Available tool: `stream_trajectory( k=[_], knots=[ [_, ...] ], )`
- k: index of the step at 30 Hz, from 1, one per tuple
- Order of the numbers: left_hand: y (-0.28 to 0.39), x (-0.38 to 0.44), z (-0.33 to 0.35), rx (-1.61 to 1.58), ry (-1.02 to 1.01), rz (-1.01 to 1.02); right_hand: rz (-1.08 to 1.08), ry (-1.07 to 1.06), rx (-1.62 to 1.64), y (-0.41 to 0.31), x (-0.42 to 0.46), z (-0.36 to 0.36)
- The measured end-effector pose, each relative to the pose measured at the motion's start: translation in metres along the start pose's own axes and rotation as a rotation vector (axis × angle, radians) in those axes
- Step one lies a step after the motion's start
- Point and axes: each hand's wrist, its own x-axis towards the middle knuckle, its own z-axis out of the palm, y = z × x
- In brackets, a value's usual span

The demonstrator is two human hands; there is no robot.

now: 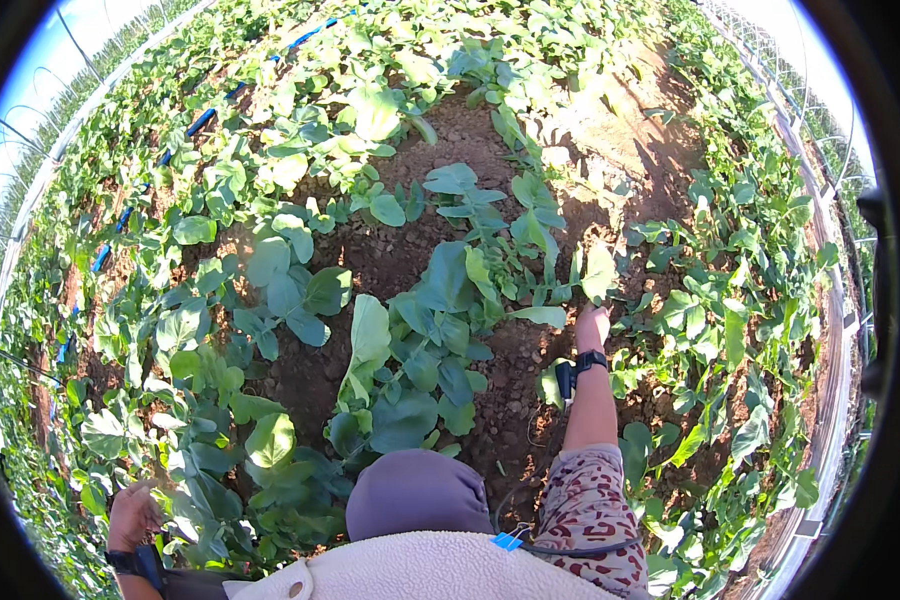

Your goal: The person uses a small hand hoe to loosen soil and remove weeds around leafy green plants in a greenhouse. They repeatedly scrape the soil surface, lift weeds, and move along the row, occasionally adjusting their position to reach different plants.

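My right hand [592, 328] reaches forward and down to the foot of a pale green leaf [598, 271]. Its fingertips are hidden at the leaf's base, so whether they grip the stem cannot be told. At the lower left, my left hand [131, 514] hangs over the foliage with fingers loosely bent and somewhat apart; nothing shows in it. Large broad leaves [270, 442] stand close to its right. Between my hands a row of broad-leaved plants [439, 330] grows out of brown soil [521, 375]. Each wrist wears a black strap with a small device.
My knee [420, 495] juts forward at the bottom centre. A cable [585, 551] and blue clip [507, 541] lie against my clothing. A blue hose or strip [201, 121] runs through the left plants. Pale rails [832, 315] and thin hoops edge the plot.
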Motion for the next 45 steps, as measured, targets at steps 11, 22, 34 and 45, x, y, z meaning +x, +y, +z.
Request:
stream_trajectory(
  k=[11,22,34,45],
  knots=[
    [0.009,0.010,0.021,0.088,-0.042,-0.073,0.091,-0.190,0.143,0.043,-0.039,0.011],
    [0.007,0.028,0.024,0.106,-0.116,-0.001,0.093,-0.304,0.160,0.066,-0.165,-0.031],
    [0.003,0.026,0.026,0.154,-0.091,-0.039,0.023,-0.249,-0.207,0.049,0.006,-0.073],
    [0.005,0.026,0.034,0.210,-0.061,-0.090,-0.027,-0.108,-0.337,0.081,-0.006,-0.102]
  ],
)
